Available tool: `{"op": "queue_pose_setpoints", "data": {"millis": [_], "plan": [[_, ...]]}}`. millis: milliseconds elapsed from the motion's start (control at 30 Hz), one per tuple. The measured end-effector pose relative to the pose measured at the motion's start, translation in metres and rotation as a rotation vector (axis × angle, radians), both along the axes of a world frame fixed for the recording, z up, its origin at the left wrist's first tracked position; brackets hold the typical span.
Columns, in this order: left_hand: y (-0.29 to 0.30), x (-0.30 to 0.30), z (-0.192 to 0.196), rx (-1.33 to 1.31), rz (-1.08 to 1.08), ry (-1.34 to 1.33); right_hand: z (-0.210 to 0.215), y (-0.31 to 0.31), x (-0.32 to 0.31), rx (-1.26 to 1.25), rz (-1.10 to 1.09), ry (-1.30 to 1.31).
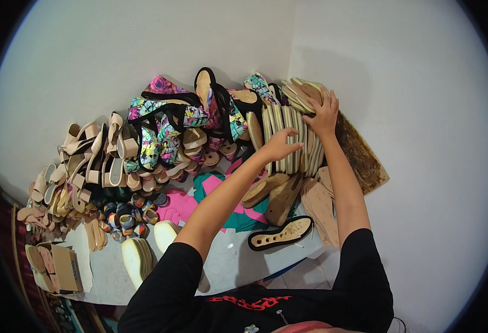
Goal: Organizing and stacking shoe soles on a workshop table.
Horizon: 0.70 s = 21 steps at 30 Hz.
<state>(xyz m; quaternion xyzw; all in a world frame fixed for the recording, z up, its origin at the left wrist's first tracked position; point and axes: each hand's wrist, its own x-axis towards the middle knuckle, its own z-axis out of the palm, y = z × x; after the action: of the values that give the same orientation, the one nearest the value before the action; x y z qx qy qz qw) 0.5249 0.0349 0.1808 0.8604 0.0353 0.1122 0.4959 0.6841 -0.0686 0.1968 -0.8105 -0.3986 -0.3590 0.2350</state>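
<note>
My left hand [280,145] reaches into an upright row of tan shoe soles [288,139] at the far right of the table, fingers curled against their edges. Higher up, my right hand [323,115] lies with fingers spread on a slanted stack of tan soles [302,94] leaning in the corner by the wall. Whether either hand grips a sole is unclear. Below the hands lie cork wedge soles [271,194] and one black-rimmed sole [281,233].
Floral sandals with black straps [183,119] are piled at the back centre, beige sandals [91,158] on the left. Pink and teal sheets [221,191], cream soles [139,258] and a brown board [363,158] against the right wall surround the grey table [233,263].
</note>
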Motion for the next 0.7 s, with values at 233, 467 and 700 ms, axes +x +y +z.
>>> {"op": "queue_pose_setpoints", "data": {"millis": [233,467,700], "plan": [[0.015,0.034,-0.003,0.203,0.168,-0.199,-0.016,0.004,0.005,0.339,0.01,0.137],[0.028,0.079,0.008,0.821,0.398,-0.496,-0.026,0.001,0.003,0.245,-0.131,0.094],[0.046,0.109,0.013,1.183,0.428,-0.426,-0.024,-0.003,0.0,0.261,-0.136,0.04]]}}
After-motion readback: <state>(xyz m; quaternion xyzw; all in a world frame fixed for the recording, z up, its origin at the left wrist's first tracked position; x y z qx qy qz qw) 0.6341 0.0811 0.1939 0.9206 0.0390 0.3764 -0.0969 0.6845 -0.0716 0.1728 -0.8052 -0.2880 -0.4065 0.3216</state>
